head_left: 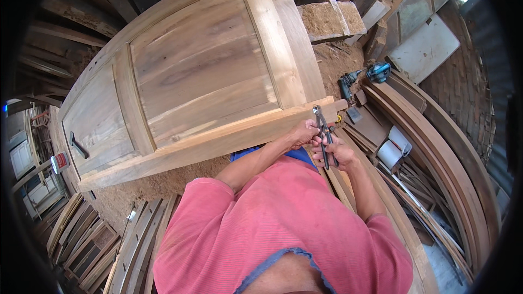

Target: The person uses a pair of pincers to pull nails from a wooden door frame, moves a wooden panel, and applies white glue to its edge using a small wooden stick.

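In front of my chest, my right hand (339, 152) is closed round the legs of a dark metal two-legged tool (320, 120), which looks like pincers. The tool's rounded, shiny head points away from me. My left hand (305, 133) pinches the same tool from the left side, and its fingertips partly hide the middle. Just beyond both hands lies the near edge of a large wooden panel door (201, 60), flat, with pale rails and darker panels. A small yellow and red object (339, 118) shows beside the tool, too small to name.
A blue-green power drill (348, 79) and another blue-green power tool (378, 72) rest at the right near long curved boards (430, 130). A dark-handled tool (79, 146) lies on the door's left end, near a red and white can (60, 162). Stacked timber (136, 245) stands at lower left.
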`<state>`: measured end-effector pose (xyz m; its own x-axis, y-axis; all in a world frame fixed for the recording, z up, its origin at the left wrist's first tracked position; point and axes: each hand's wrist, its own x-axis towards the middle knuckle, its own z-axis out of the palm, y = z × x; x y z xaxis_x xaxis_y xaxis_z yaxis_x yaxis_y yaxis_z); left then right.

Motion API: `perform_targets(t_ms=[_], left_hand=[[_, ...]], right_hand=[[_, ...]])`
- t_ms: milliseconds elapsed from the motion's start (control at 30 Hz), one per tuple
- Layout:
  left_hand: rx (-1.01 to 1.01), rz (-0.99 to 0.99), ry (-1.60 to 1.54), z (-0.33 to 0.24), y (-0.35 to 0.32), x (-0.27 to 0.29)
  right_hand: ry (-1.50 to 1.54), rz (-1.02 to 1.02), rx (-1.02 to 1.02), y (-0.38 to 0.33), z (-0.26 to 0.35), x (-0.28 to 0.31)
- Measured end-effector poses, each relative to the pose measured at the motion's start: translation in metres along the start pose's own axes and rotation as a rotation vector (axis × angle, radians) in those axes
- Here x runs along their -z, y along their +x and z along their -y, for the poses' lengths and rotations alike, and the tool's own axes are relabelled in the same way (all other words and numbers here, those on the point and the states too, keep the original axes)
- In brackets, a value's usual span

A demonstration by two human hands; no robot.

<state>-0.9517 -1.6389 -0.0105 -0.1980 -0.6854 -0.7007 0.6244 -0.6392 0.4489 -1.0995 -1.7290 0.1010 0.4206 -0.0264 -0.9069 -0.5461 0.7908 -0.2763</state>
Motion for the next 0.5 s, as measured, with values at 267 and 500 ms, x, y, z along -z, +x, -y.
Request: perform_targets(t_ms=[267,500], left_hand=[[-0.379,-0.551,1.553,-0.003,-0.059,0.041],[-0.397,-0.566,1.69,0.022,-0.081,0.084]], right_hand=[[-0.091,-0.01,-0.154,0.021,0.035,0.023],[-0.132,0.07,-0.258,0.027,0.076,0.028]])
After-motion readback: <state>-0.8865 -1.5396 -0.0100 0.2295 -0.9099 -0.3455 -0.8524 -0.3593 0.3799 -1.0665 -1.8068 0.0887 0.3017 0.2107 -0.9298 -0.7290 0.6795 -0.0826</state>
